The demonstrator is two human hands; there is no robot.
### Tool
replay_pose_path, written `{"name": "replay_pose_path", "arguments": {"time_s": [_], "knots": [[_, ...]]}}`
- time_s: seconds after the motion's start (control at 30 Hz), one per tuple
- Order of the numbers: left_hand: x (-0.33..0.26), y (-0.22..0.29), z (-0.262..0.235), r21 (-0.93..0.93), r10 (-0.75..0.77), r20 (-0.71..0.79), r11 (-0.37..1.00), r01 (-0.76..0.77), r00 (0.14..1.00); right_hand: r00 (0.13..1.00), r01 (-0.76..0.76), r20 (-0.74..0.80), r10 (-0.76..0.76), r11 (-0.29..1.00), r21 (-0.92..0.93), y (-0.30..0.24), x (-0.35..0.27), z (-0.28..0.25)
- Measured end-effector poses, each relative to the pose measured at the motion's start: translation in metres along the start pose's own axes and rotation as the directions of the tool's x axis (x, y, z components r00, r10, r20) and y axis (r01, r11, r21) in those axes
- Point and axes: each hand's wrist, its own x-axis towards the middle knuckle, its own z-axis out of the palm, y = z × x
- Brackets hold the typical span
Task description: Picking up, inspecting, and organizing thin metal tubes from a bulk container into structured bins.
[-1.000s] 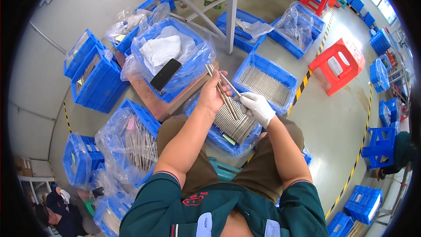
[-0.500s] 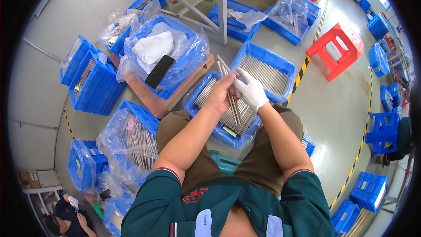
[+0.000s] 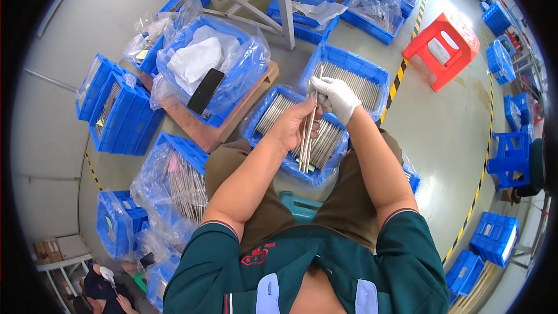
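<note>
My bare left hand [image 3: 292,125] is closed round a small bundle of thin metal rods [image 3: 306,150], held nearly upright in front of me. My right hand [image 3: 339,96], in a white glove, closes its fingers on the upper part of the same rods. Below my hands, between my knees, is a blue bin [image 3: 249,135] lined with clear plastic, where more rods [image 3: 329,142] lie side by side. Just beyond it on the right, another lined blue bin [image 3: 381,75] holds a dense row of similar rods [image 3: 353,85].
A black phone [image 3: 206,91] and white cloth [image 3: 195,63] lie on a plastic-lined bin at left, on a wooden pallet [image 3: 200,135]. Lower left, a bagged bin holds loose rods [image 3: 185,183]. A red stool [image 3: 444,46] stands at right. A metal table leg [image 3: 285,11] rises ahead.
The rods have swung from a slant to nearly upright. My gloved right hand has moved from beside the bundle onto its upper part. The whole view has shifted slightly.
</note>
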Motion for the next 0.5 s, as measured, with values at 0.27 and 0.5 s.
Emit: {"name": "replay_pose_path", "arguments": {"time_s": [0.27, 0.5], "knots": [[-0.006, -0.023, 0.017, 0.119, -0.199, 0.208, 0.977, 0.177, 0.958, 0.816, 0.273, -0.569, -0.104, 0.936, 0.221, 0.002, 0.041, -0.062], [-0.015, -0.002, -0.008, 0.037, 0.045, 0.132, 0.998, -0.050, 0.990, 0.911, 0.105, -0.413, -0.019, 0.977, 0.187, 0.000, 0.017, -0.051]]}}
